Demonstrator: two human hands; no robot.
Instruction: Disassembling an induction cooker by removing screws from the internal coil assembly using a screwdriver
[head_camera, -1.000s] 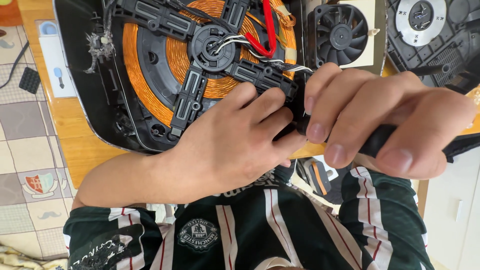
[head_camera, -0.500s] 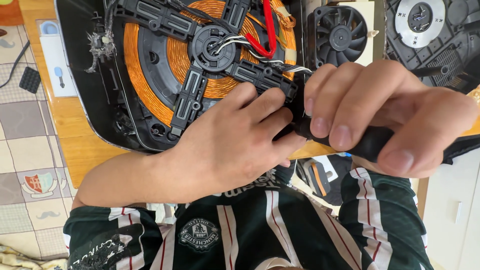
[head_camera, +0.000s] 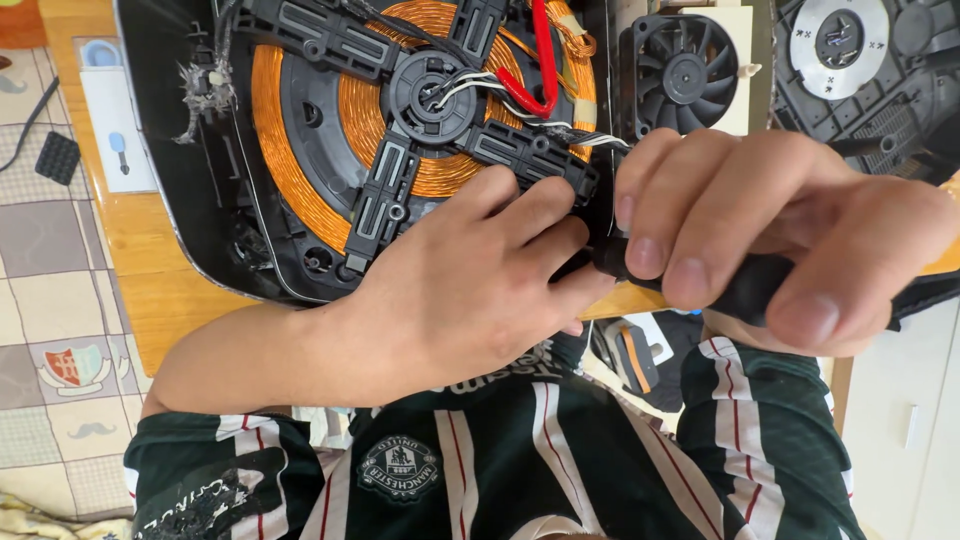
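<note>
An opened induction cooker (head_camera: 215, 215) lies on the wooden table, with its copper coil (head_camera: 285, 150) and black cross-shaped bracket (head_camera: 385, 180) exposed. My left hand (head_camera: 470, 290) rests on the cooker's near edge. Its fingers pinch at the end of a bracket arm (head_camera: 530, 155), holding nothing loose that I can see. My right hand (head_camera: 780, 225) is wrapped around a black tool handle (head_camera: 745, 285), whose front end points at my left fingertips. The tool's tip is hidden between the hands.
A red wire (head_camera: 540, 60) and white wires run from the coil hub. A black fan (head_camera: 685, 75) sits to the right of the coil, and a black base shell (head_camera: 860, 60) lies at the top right. An orange-and-black tool (head_camera: 630, 355) lies by my lap. A tiled floor (head_camera: 50, 330) shows on the left.
My right hand's fingers have shifted slightly on the handle. The left hand and the cooker stay where they were.
</note>
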